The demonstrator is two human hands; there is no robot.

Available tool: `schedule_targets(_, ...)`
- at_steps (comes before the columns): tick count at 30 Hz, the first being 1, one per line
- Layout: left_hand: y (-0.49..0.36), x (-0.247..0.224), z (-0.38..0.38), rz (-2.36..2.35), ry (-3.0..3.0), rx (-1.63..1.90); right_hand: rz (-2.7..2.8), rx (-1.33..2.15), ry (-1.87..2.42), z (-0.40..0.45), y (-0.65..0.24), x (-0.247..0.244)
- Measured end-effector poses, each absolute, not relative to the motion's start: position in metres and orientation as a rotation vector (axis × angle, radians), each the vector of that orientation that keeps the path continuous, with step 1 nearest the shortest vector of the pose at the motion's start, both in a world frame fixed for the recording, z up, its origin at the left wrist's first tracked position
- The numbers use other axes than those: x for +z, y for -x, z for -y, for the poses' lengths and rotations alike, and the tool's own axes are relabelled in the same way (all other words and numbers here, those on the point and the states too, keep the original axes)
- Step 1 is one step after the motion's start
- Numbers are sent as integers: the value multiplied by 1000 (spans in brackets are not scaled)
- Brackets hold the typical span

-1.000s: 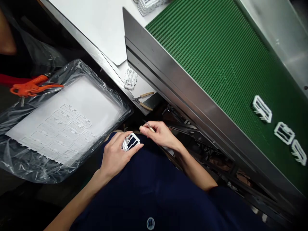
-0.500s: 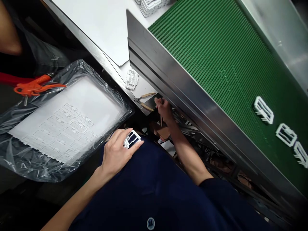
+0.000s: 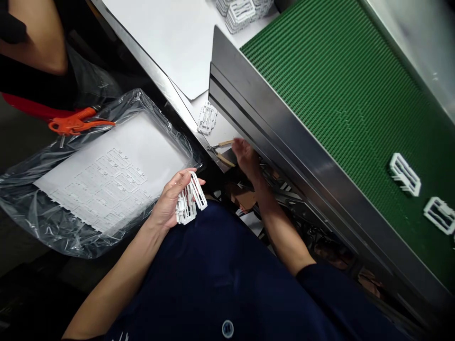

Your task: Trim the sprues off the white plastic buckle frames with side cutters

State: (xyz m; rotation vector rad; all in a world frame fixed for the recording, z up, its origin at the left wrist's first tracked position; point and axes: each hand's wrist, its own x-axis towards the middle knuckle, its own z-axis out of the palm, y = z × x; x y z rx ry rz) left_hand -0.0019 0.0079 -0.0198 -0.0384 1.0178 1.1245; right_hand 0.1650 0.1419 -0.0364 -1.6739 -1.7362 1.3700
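Observation:
My left hand [image 3: 169, 201] is closed around several white plastic frames [image 3: 188, 203], which fan out on its palm side. One slotted frame [image 3: 198, 190] sticks out between the thumb and fingers. Beside the conveyor's metal side wall, my right hand [image 3: 246, 155] has its fingers loosely stretched, with nothing visible in them. Its fingertips are close to the tan-handled nippers [image 3: 224, 161] lying at the table corner; whether they touch I cannot tell. Another white plastic part [image 3: 207, 118] lies on the table just behind the nippers.
The green conveyor belt [image 3: 341, 104] carries white frames [image 3: 405, 174] on the right, behind a metal side wall [image 3: 284, 128]. Stacked white parts [image 3: 241, 14] stand at the back. At left are a plastic-lined tray [image 3: 159, 128], an orange air gun [image 3: 74, 124] and another person's arm [image 3: 42, 42].
My left hand has turned, showing more of the frames, and moved slightly up. The thin stick-like thing in my right hand no longer shows. Conveyor frames appear shifted right as the view moved.

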Motion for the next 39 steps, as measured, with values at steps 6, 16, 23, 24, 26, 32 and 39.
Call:
schedule_targets(6, -6, -21, -18, -1152, -34, 1203, 2195, 1566, 1386, -54, -160, 11)
schedule_targets(16, 2, -25, -22, -835, 173, 1158, 1196, 2046, 1491, -56, -176, 16)
schedule_targets(23, 0, -20, -26, -1002, 132, 1163, 1388, 1943, 1537, -50, -175, 19)
schedule_targets(24, -1, -19, -28, -1052, 95, 1162, 1593, 1816, 1573, -50, -173, 22)
schedule_targets(26, -7, -19, -32, -1160, 2, 1176, 2101, 1473, 1611, -48, -165, 25)
schedule_targets(32, -30, -32, -31, -1309, -231, 1032, 2937, 971, 1396, -33, -142, 22)
schedule_targets(39, -35, -63, -31, -1127, 13, 571, 2799, 1211, 1578, -26, -185, 34)
